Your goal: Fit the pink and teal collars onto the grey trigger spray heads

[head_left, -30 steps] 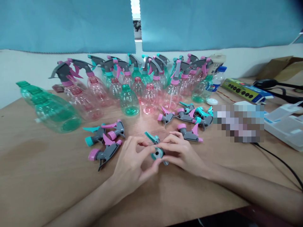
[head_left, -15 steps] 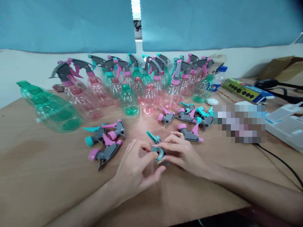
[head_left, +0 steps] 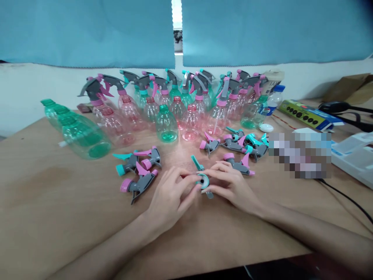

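Observation:
Both my hands meet over a grey spray head with a teal collar, its round opening turned toward me and its teal trigger sticking up behind. My left hand pinches the collar's left side between thumb and fingers. From the right, my right hand grips the same spray head, with thumb and fingers closed around it. Left of my hands lie loose spray heads, including one with a pink collar and one with a teal collar. More loose heads, such as a pink-collared one, lie behind my right hand.
Behind stand several pink and green bottles, many topped with spray heads; a green bottle is uncapped. Green bottles lean at the left. Right are a blue-capped bottle, a yellow-blue box, a clear plastic case and a black cable.
The view has shifted, so everything sits a little farther right. My left thumb has come up from apart to press against the collar, while my right hand keeps its hold on the spray head.

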The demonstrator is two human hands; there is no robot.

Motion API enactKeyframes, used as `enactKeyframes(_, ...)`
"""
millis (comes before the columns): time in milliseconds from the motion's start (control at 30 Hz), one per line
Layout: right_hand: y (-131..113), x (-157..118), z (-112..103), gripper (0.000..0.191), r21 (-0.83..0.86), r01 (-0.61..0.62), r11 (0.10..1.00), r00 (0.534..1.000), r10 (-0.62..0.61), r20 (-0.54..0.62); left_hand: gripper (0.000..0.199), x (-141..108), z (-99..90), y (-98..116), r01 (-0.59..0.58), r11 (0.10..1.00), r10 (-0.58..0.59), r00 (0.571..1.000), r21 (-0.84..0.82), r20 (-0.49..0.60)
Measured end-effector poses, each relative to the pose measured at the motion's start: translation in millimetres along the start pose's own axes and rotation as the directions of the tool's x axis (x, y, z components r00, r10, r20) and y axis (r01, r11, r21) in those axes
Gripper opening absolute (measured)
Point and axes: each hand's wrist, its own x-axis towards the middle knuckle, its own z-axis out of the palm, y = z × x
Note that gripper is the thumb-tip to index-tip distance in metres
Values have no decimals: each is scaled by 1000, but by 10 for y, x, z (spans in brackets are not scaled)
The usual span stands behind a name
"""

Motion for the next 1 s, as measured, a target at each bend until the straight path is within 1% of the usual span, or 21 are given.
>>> enactKeyframes(33, -7, -3, 3, 28, -5, 17, 1000, 1000, -17, -2, 14, -7, 19, 6, 86, 988, -85, 996, -125, 15)
enactKeyframes(67, -12, -7, 9, 28, -16, 40, 999, 999, -41, -2, 10, -14, 42, 11, 179, 951, -172, 984, -252, 48)
enactKeyframes(100, -14, -14, 15, 27, -32, 71, 997, 997, -71, -1, 7, -20, 67, 15, 263, 892, -245, 965, -368, 94)
enactKeyframes(133, -14, -22, 24, 27, -55, 103, 993, 995, -103, 0, 8, -24, 93, 16, 329, 825, -297, 944, -460, 142)
enactKeyframes(200, -9, -41, 44, 28, -104, 161, 982, 987, -162, -2, 16, -28, 139, 10, 406, 717, -348, 913, -566, 213)
enactKeyframes(233, -7, -50, 54, 28, -125, 183, 975, 983, -185, -3, 19, -28, 156, 3, 422, 691, -351, 906, -587, 237)
enactKeyframes(300, -5, -66, 73, 27, -157, 219, 963, 975, -222, 2, 22, -24, 170, -11, 432, 679, -336, 902, -593, 272)
enactKeyframes(433, -20, -77, 99, 26, -186, 249, 950, 968, -250, 20, 17, -7, 144, -12, 449, 708, -309, 891, -545, 333)
enactKeyframes(600, -39, -72, 120, 26, -221, 252, 942, 967, -254, 20, 14, -15, 117, 23, 440, 770, -333, 895, -461, 298)
enactKeyframes(767, -45, -78, 136, 25, -265, 255, 930, 967, -253, 41, 12, -37, 121, 0, 404, 770, -301, 913, -493, 276)
enactKeyframes(867, -45, -29, 115, 25, -304, 250, 919, 968, -244, 59, 14, -39, 136, -33, 412, 730, -314, 911, -545, 269)
enactKeyframes(933, -42, 57, 69, 26, -340, 252, 906, 968, -234, 94, 24, -46, 157, -49, 428, 663, -375, 900, -614, 222)
enactKeyframes(1000, -36, 189, -10, 26, -373, 253, 893, 967, -227, 113, 31, -62, 181, -55, 454, 609, -450, 873, -650, 188)
